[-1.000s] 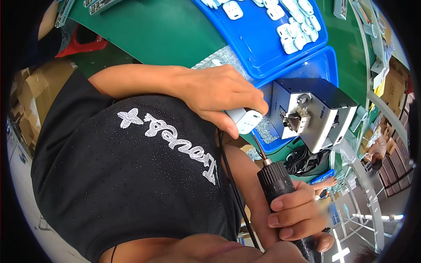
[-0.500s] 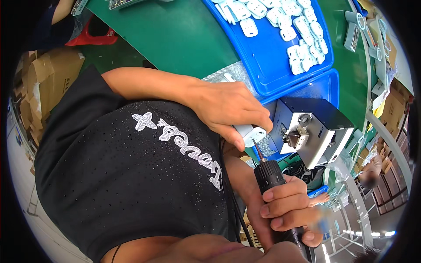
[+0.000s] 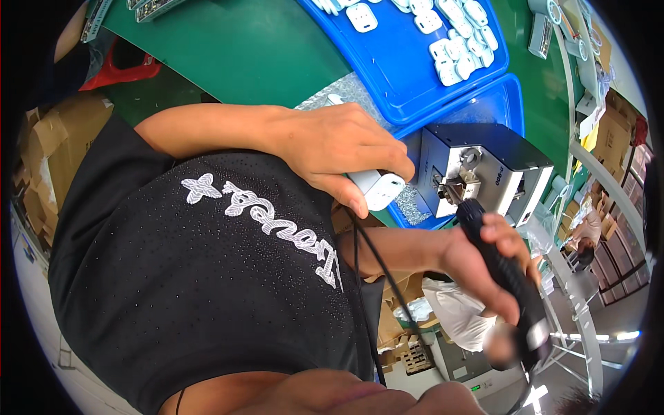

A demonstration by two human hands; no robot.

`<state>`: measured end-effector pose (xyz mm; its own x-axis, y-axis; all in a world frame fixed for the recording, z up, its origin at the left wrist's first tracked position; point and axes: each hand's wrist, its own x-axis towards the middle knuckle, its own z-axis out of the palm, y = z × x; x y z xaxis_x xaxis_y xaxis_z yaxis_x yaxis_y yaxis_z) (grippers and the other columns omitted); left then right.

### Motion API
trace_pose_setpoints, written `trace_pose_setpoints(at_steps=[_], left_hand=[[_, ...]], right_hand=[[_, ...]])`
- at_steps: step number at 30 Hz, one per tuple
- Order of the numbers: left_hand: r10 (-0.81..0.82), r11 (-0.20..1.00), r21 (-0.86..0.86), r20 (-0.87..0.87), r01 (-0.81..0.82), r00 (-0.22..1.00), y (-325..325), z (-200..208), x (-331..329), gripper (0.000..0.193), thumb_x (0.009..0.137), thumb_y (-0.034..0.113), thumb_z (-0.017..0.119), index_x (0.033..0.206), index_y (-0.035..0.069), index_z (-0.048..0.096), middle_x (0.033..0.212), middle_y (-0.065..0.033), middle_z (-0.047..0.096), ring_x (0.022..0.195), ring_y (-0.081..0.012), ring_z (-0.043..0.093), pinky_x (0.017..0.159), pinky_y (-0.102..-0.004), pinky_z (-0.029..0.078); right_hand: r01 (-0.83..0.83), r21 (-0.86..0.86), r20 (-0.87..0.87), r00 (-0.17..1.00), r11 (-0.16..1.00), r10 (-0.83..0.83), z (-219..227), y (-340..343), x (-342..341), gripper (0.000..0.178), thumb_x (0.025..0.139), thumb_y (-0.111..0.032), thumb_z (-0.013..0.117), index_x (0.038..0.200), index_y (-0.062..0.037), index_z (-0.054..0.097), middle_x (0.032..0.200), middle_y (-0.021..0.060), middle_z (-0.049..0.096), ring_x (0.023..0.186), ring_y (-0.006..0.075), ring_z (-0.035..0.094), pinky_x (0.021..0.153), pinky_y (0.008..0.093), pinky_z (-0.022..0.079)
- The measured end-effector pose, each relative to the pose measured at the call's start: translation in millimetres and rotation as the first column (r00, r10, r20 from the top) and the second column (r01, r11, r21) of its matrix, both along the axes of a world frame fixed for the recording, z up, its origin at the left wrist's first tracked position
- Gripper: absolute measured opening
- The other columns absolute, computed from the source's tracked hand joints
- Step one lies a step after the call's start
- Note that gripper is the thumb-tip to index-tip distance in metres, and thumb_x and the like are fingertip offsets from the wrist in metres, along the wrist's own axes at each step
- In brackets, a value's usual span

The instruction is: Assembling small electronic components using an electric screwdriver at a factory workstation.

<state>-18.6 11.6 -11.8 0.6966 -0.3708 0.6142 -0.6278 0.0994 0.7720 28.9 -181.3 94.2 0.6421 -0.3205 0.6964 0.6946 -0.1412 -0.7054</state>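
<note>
The left hand is pinching a white casing between thumb and fingers, apparently leaving its flat face uncovered. The right hand is gripping a black power driver, seemingly aligning its nose with the boxy machine beyond; bit contact is hidden. Past the left hand, a blue tray is holding similar pieces.

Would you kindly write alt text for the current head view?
A person's left hand holds a white part while the right hand points a black power screwdriver toward a boxy machine near a blue tray of white pieces.
</note>
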Motion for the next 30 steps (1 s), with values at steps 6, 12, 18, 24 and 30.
trace_pose_setpoints(at_steps=[6, 12, 18, 24, 30], left_hand=[[0.012, 0.999, -0.038, 0.026, -0.011, 1.000, -1.2, -2.3, 1.5, 0.061, 0.087, 0.059, 0.059, 0.108, 0.001, 0.057, 0.087, -0.0101, 0.063, 0.070, -0.0288, 0.064, 0.058, -0.0374, 0.051], [0.019, 0.999, -0.046, 0.025, -0.018, 1.000, -0.3, -1.1, 1.1, 0.061, 0.087, 0.060, 0.059, 0.107, 0.002, 0.058, 0.086, -0.0101, 0.063, 0.071, -0.0286, 0.064, 0.058, -0.0370, 0.051], [0.016, 0.999, -0.036, 0.012, -0.015, 1.000, -0.7, -1.6, 0.7, 0.061, 0.087, 0.059, 0.060, 0.107, 0.002, 0.058, 0.087, -0.0094, 0.063, 0.072, -0.0282, 0.064, 0.059, -0.0361, 0.051], [0.008, 0.999, -0.041, 0.014, -0.008, 1.000, -1.2, -2.1, 1.4, 0.061, 0.087, 0.059, 0.059, 0.107, 0.002, 0.058, 0.086, -0.0096, 0.063, 0.070, -0.0279, 0.064, 0.057, -0.0362, 0.051], [0.017, 0.999, -0.051, 0.024, -0.016, 1.000, -0.3, -1.4, 0.9, 0.061, 0.088, 0.059, 0.058, 0.107, 0.002, 0.057, 0.085, -0.0096, 0.062, 0.068, -0.0275, 0.063, 0.055, -0.0362, 0.050]], right_hand=[[0.109, -0.115, -0.095, 0.988, 0.987, -0.120, -11.3, 5.4, 7.8, 0.080, 0.090, -0.077, 0.029, 0.114, -0.0015, 0.042, 0.056, 0.0113, 0.052, 0.036, 0.0179, 0.045, 0.033, 0.0304, 0.041], [0.133, -0.052, -0.075, 0.988, 0.990, -0.137, 11.9, 2.1, -6.7, 0.087, 0.079, -0.088, 0.032, 0.105, -0.0062, 0.044, 0.058, 0.0051, 0.050, 0.041, 0.0138, 0.044, 0.039, 0.0270, 0.038], [0.148, -0.072, -0.141, 0.978, 0.986, -0.157, -12.6, -2.7, 6.7, 0.080, 0.089, -0.078, 0.028, 0.110, -0.0015, 0.041, 0.054, 0.0092, 0.050, 0.035, 0.0157, 0.042, 0.033, 0.0288, 0.040], [-0.040, 0.066, -0.107, 0.993, 0.997, 0.047, -3.7, -7.6, -10.5, 0.082, 0.086, -0.081, 0.030, 0.112, -0.0036, 0.042, 0.057, 0.0100, 0.051, 0.036, 0.0169, 0.044, 0.034, 0.0315, 0.041], [0.155, -0.048, -0.026, 0.987, 0.987, -0.156, 7.0, 2.7, -9.7, 0.086, 0.082, -0.086, 0.029, 0.105, -0.0038, 0.042, 0.057, 0.0058, 0.049, 0.038, 0.0152, 0.044, 0.037, 0.0299, 0.040]])
